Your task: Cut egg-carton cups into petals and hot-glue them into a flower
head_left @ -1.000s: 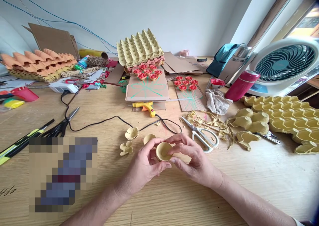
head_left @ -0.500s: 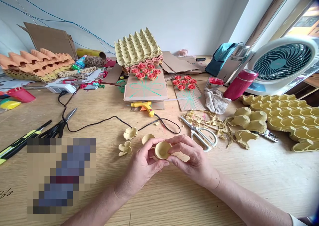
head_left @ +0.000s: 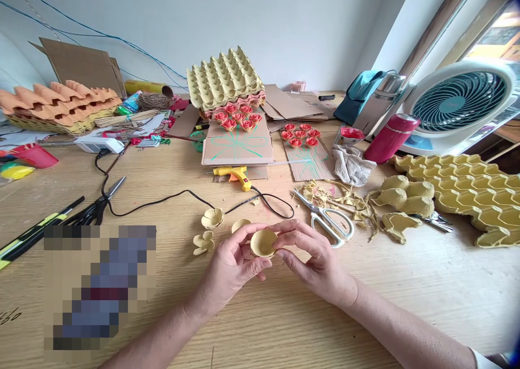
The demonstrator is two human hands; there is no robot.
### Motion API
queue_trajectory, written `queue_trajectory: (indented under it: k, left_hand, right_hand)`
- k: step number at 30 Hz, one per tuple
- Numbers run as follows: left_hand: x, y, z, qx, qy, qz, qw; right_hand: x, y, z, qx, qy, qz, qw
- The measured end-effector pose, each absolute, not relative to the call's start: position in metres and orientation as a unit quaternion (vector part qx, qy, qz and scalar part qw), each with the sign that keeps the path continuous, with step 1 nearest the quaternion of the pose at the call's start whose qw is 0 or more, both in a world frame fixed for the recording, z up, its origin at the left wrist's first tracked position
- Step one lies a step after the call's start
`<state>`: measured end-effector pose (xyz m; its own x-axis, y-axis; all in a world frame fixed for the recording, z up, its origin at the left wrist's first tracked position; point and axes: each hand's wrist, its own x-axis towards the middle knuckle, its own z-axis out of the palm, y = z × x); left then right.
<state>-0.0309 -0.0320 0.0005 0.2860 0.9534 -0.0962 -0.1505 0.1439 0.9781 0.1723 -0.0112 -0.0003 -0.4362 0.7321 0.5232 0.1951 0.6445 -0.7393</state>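
Both my hands hold one small yellow egg-carton cup (head_left: 263, 243) just above the wooden table (head_left: 406, 293), its hollow facing me. My left hand (head_left: 231, 269) pinches its left rim with thumb and fingers. My right hand (head_left: 314, 258) grips the right rim, fingers curled over the top. Just beyond the hands lie a yellow cup cut into petals (head_left: 212, 217), a flat petal piece (head_left: 203, 242) and another cup piece (head_left: 239, 225), partly hidden by my left fingers.
White-handled scissors (head_left: 331, 222) and carton scraps (head_left: 345, 198) lie to the right, a yellow glue gun (head_left: 238, 175) with black cord ahead. Yellow egg trays (head_left: 467, 187), red thermos (head_left: 390, 138), fan (head_left: 459, 101), painted red cups on cardboard (head_left: 238, 117), black scissors (head_left: 95, 209) at left.
The cup has been turned slightly in my fingers and shifted a little left and up; both hands stay in nearly the same place.
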Motion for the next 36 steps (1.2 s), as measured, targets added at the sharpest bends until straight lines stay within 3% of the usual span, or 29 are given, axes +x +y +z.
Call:
queue_trajectory:
  k: [12, 18, 26, 32, 36]
  left_hand:
    - [-0.039, -0.028, 0.008, 0.396, 0.326, 0.362, 0.778]
    - [-0.037, -0.029, 0.006, 0.489, 0.365, 0.390, 0.689]
    - [-0.037, -0.034, -0.007, 0.652, 0.431, 0.436, 0.446]
    - [-0.038, -0.034, -0.005, 0.701, 0.417, 0.432, 0.384]
    - [-0.038, -0.033, -0.005, 0.683, 0.416, 0.433, 0.416]
  right_hand:
    - [0.173, -0.008, 0.002, -0.251, -0.778, 0.377, 0.436]
    - [0.175, -0.008, 0.002, -0.226, -0.810, 0.345, 0.418]
    - [0.176, -0.009, -0.002, -0.243, -0.825, 0.286, 0.422]
    - [0.173, -0.011, -0.004, -0.239, -0.829, 0.247, 0.442]
    - [0.173, -0.010, -0.003, -0.228, -0.841, 0.236, 0.431]
